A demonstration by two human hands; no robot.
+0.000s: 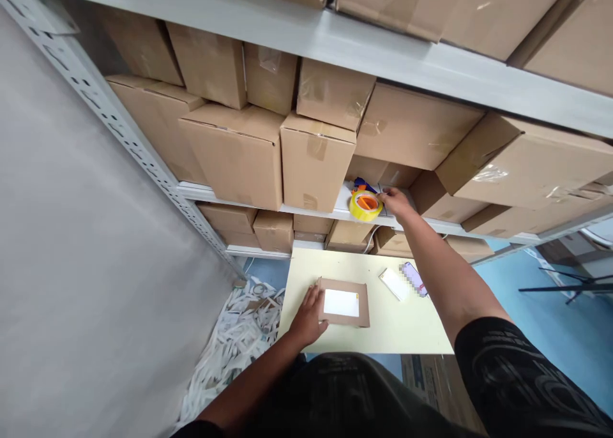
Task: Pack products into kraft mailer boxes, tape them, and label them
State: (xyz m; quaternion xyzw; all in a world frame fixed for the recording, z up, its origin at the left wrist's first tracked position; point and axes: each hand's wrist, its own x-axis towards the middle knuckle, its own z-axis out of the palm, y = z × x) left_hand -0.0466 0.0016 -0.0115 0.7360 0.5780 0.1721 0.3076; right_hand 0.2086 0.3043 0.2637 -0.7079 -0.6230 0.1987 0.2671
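Note:
My left hand (306, 320) rests flat, fingers out, on the left edge of a small flat cardboard parcel (345, 302) with a white label, lying on a pale yellow table (383, 336). My right hand (395, 202) is stretched out to the shelf ahead, its fingers closed at the side of a yellow tape roll (365, 205) on a dispenser with a blue and orange handle. The roll sits on the shelf edge.
A grey metal shelf rack (306, 36) holds many brown cardboard boxes (234, 151) above and below. On the table lie a white card (393, 283) and a phone (414, 279). A heap of white paper strips (234, 336) covers the blue floor at left.

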